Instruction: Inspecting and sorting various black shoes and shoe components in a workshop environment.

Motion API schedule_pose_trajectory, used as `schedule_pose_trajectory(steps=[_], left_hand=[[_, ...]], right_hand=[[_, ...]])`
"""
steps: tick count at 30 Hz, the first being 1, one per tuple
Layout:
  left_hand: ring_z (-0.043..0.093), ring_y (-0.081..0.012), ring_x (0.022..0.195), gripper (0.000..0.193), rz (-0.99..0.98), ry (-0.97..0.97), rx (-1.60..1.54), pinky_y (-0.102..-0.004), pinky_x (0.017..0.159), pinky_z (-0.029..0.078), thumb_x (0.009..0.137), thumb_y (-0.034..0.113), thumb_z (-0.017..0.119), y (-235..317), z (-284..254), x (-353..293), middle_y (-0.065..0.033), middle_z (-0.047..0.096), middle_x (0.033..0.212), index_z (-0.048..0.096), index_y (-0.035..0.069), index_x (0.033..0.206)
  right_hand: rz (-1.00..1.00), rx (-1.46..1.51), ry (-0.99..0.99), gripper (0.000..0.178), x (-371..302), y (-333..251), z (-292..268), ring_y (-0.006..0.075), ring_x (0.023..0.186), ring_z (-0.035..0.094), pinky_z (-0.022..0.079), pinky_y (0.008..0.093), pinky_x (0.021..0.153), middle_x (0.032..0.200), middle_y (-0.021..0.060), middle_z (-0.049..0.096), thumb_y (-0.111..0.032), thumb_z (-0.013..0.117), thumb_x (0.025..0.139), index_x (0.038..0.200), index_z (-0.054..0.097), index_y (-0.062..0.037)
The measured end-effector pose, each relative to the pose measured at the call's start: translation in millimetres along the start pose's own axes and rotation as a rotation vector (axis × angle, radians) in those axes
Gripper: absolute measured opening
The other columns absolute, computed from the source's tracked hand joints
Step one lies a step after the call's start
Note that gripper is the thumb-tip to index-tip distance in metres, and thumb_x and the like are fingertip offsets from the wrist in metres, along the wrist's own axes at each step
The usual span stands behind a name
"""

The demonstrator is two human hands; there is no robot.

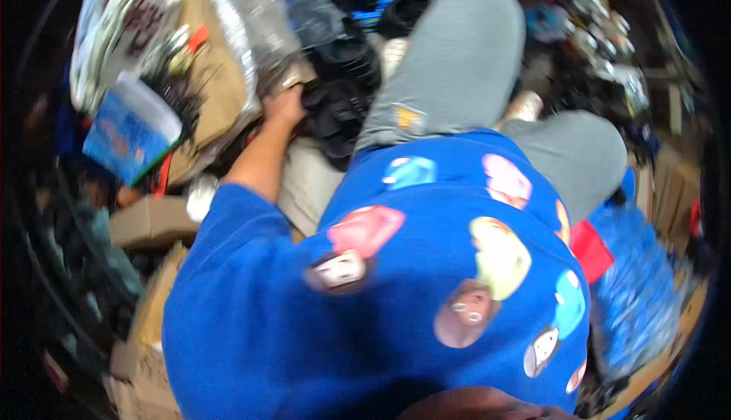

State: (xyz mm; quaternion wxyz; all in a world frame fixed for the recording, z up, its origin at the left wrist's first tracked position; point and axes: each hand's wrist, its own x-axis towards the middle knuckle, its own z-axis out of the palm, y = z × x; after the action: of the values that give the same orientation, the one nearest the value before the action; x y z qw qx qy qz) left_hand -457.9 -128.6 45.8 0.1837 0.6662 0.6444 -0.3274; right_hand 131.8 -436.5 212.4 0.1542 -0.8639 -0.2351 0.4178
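Note:
My left hand (285,106) reaches forward on the left, at the near end of a long clear plastic bag (263,28). Its fingers are smeared by motion and partly hidden by a brownish, shiny piece (282,76) there. Whether they grip the plastic or only touch it, I cannot make out. Black rounded items (339,119) lie just to the right of that hand. My right hand does not show; grey trousers (464,54) and a blue printed shirt (396,290) fill the middle.
Left of the hand are a flat cardboard piece (209,62), a blue printed packet (131,132) and a cardboard box (152,222). A blue plastic bag (636,290) and a red item (591,251) lie at right. Shiny clutter (601,31) is heaped at the far right.

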Motion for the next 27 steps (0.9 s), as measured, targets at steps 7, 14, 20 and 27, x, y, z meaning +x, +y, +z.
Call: schedule_pose_trajectory(steps=[7,14,20,27], left_hand=[[0.059,-0.0356,0.095,0.042,0.371,-0.117,0.022,-0.0412,0.08,0.046,0.072,0.027,0.065,6.6,-59.1,22.9,-0.0218,0.061,0.099,0.059,0.007,0.107],[0.058,-0.0182,0.086,0.025,0.608,0.248,-0.42,-0.0307,0.076,0.047,0.087,0.011,0.054,126.6,-199.4,57.2,-0.012,0.063,0.098,0.055,0.0,0.11],[0.058,-0.017,0.091,0.029,1.005,0.443,-0.464,-0.0287,0.082,0.045,0.088,0.014,0.055,244.6,-299.3,24.7,-0.01,0.061,0.107,0.054,0.002,0.114],[0.059,-0.0206,0.078,0.024,1.205,0.639,0.0,-0.032,0.071,0.046,0.083,0.018,0.06,343.1,-297.2,-86.9,-0.011,0.06,0.094,0.06,0.005,0.103]], right_hand=[[-0.064,-0.126,0.286,0.033,-40.9,68.9,-49.9,0.0259,0.097,0.058,0.043,0.0335,0.086,0.102,0.0137,0.063,-0.029,0.053,0.084,0.106,0.061,-0.0054],[0.307,0.134,0.7,0.029,-111.1,160.3,-60.5,0.0109,0.074,0.056,0.044,0.0255,0.071,0.081,0.0042,0.063,-0.026,0.058,0.083,0.099,0.063,-0.0016],[0.541,0.382,0.531,0.028,-148.0,206.7,-22.6,0.0135,0.072,0.057,0.045,0.0278,0.06,0.084,0.0031,0.063,-0.028,0.057,0.083,0.102,0.063,-0.0074],[0.634,0.31,0.237,0.049,-124.5,225.2,22.5,0.0287,0.094,0.058,0.046,0.0388,0.075,0.111,0.0147,0.059,-0.041,0.062,0.078,0.115,0.056,-0.0093]])
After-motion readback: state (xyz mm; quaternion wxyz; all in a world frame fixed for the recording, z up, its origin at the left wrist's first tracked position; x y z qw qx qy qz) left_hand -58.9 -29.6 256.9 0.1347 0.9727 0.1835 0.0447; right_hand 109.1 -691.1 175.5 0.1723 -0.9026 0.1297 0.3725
